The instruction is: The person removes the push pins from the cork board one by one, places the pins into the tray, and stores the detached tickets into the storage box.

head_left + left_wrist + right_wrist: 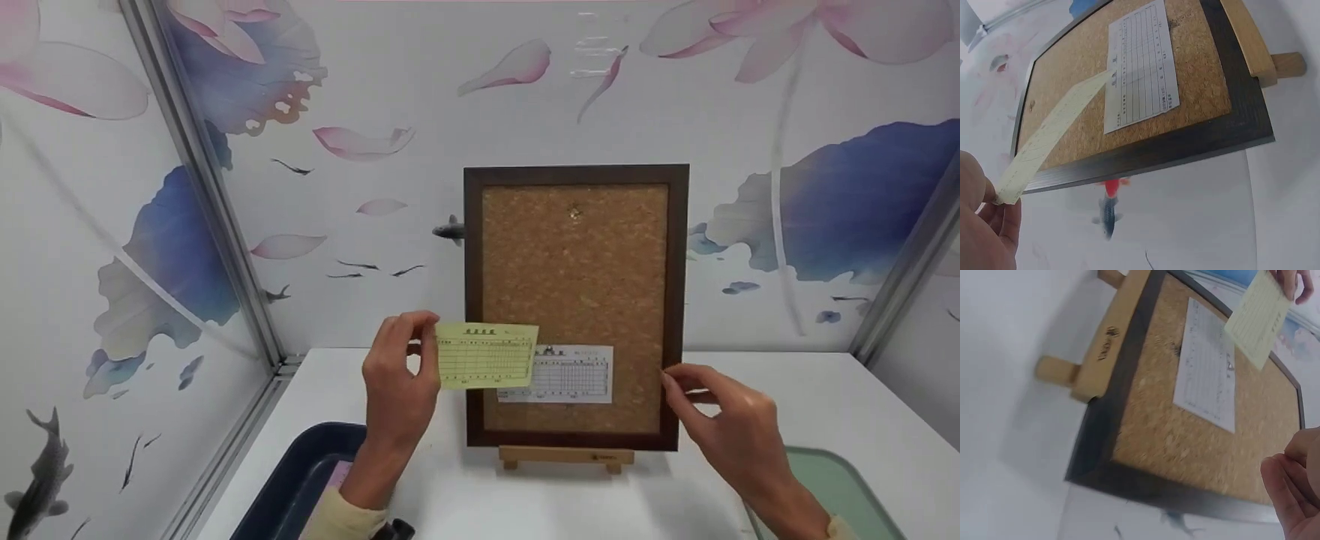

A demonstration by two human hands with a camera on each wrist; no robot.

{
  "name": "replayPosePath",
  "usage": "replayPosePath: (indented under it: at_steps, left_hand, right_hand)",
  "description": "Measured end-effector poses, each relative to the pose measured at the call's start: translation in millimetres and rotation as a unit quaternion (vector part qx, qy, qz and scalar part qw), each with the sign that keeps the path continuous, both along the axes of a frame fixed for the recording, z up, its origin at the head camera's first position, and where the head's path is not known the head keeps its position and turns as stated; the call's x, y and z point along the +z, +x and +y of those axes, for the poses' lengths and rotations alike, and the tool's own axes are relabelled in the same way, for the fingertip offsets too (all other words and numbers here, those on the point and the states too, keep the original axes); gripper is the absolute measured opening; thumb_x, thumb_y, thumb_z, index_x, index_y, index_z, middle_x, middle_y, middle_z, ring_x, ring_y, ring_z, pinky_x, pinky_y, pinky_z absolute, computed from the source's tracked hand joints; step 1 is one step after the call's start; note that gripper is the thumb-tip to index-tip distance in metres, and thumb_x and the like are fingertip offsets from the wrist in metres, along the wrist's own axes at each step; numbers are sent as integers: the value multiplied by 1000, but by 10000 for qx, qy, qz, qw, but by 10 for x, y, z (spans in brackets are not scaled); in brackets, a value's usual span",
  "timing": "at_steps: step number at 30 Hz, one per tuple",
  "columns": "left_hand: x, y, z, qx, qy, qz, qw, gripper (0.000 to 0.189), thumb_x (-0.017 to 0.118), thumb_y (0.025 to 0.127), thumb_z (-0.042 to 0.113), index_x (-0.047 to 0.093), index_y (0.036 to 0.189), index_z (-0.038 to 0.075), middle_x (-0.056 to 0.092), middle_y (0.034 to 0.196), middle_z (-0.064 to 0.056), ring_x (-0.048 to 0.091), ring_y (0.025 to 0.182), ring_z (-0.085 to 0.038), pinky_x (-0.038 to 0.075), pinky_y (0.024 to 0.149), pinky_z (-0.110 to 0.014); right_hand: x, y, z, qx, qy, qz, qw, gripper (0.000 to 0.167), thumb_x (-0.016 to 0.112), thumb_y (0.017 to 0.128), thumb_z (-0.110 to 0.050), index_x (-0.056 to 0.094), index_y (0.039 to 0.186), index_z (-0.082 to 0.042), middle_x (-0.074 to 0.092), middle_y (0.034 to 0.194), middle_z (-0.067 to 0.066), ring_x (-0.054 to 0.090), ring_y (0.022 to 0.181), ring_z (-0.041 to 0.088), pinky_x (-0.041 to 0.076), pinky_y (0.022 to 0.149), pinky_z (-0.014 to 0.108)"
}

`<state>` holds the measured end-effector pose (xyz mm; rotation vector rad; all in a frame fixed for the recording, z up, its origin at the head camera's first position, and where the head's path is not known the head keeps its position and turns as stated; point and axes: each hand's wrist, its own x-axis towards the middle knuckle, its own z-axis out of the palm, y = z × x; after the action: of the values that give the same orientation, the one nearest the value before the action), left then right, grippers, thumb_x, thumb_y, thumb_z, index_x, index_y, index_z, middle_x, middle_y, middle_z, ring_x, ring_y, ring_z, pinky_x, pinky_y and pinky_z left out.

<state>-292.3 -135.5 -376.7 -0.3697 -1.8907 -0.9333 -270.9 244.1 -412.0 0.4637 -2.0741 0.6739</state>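
My left hand [405,367] pinches a yellow printed slip [484,356] by its left edge, between thumb and fingers. The slip's right end overlaps a white printed slip [581,375] low on a cork board [577,277] with a dark brown frame. In the left wrist view, the yellow slip [1053,132] slants out from the board. A small shiny fastener [1230,366] shows at the white slip's top edge. My right hand [731,420], thumb and forefinger tips together, is at the frame's right side; I cannot tell whether it holds anything.
The board leans on a small wooden easel [566,455] on the white table [450,465]. A dark blue tray [300,450] with something pink inside stands front left, beside a black object [401,529]. A pale green tray [832,480] is front right. Flower-patterned walls surround the table.
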Motion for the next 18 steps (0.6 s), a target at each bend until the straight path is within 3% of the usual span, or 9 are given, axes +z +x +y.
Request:
replayPosePath:
  at_steps: [5, 9, 14, 18]
  left_hand:
    - [-76, 163, -244, 109, -48, 32, 9999, 17, 69, 105, 4, 74, 120, 11, 70, 105, -1, 69, 94, -7, 62, 74, -27]
    - [-157, 286, -451, 254, -59, -155, 9995, 18, 68, 105, 2, 73, 119, 12, 70, 105, 0, 69, 94, -7, 60, 73, -24]
    - [-272, 421, -708, 637, 38, -670, 9957, 20, 70, 102, -1, 77, 115, 13, 69, 107, 0, 69, 93, -9, 59, 72, -20]
    - [-343, 523, -925, 1072, 183, -1188, 9869, 20, 69, 103, 0, 79, 115, 13, 70, 108, -1, 70, 93, -12, 58, 73, -19]
  right_hand:
    - [-174, 145, 282, -87, -140, -93, 9998, 26, 87, 83, 4, 81, 100, -16, 82, 90, -4, 69, 79, -13, 53, 70, 4]
    - [-322, 257, 499, -361, -230, -466, 9980, 24, 87, 83, 3, 80, 97, -15, 81, 85, -2, 58, 79, -27, 51, 68, 2]
    - [-515, 339, 773, -649, -314, -871, 9936, 22, 88, 82, 2, 79, 92, -15, 80, 78, 0, 56, 70, -27, 48, 63, 2]
    - [-665, 364, 987, -884, -174, -1171, 9890, 21, 89, 82, 0, 78, 88, -17, 78, 75, -2, 57, 66, -21, 47, 59, 4]
